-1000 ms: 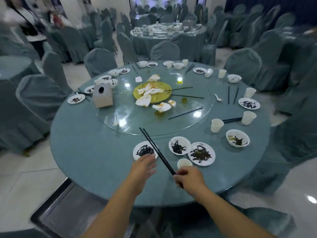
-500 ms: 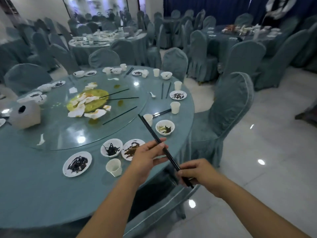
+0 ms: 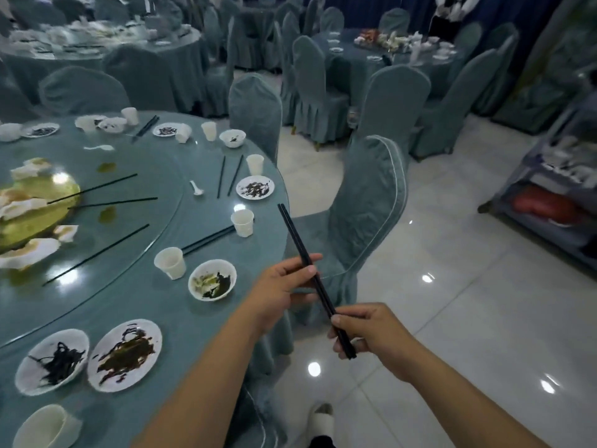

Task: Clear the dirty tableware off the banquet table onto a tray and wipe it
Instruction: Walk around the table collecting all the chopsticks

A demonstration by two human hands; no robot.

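In the head view you hold a pair of black chopsticks (image 3: 292, 231) in both hands, just off the right edge of the banquet table (image 3: 155, 305) and above the floor. Your right hand (image 3: 371, 328) is closed round their lower end. Your left hand (image 3: 277, 289) pinches them about mid-length between thumb and fingertips. I judge you use both hands to square the two sticks into one bundle, so they carry without sliding apart. No tray shows here, so where they go cannot be told.

On the table, a dirty bowl (image 3: 212, 279) sits near the right edge, just beside your left wrist, with a white cup (image 3: 170, 262) next to it. Two smeared plates (image 3: 124, 354) lie toward the near edge beside your left forearm. Loose chopsticks (image 3: 97, 254) lie on the glass turntable (image 3: 145, 189). A covered chair (image 3: 365, 215) stands against the right edge directly behind your hands; you will likely need to step round it. A shelved cart (image 3: 546, 227) stands well apart on the right, its load too blurred to name.
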